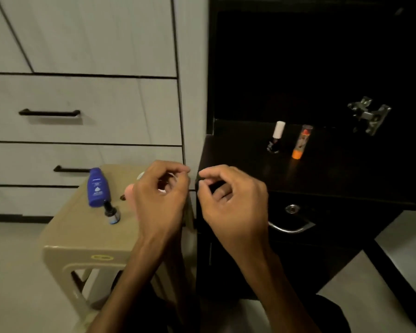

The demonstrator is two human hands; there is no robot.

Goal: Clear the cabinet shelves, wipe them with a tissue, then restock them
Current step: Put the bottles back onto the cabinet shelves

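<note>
My left hand (161,195) and my right hand (231,200) hover side by side between the beige stool (82,236) and the dark cabinet shelf (238,164). Both have curled fingers, with thumb and forefinger tips pinched near each other. Something white shows behind my left fingers and something dark sits inside my right fingers; whether either is held is unclear. On the shelf stand a nail polish bottle with a white cap (276,138) and an orange lip balm tube (300,141). On the stool stand a blue lotion bottle (97,187) and a small dark dropper bottle (111,212).
A metal hinge (368,115) sticks out at the cabinet's right side. Below the shelf is a dark drawer with a lock (291,209) and a metal handle (291,227). White drawers with black handles (49,112) fill the left wall. A small brown item (123,197) lies on the stool.
</note>
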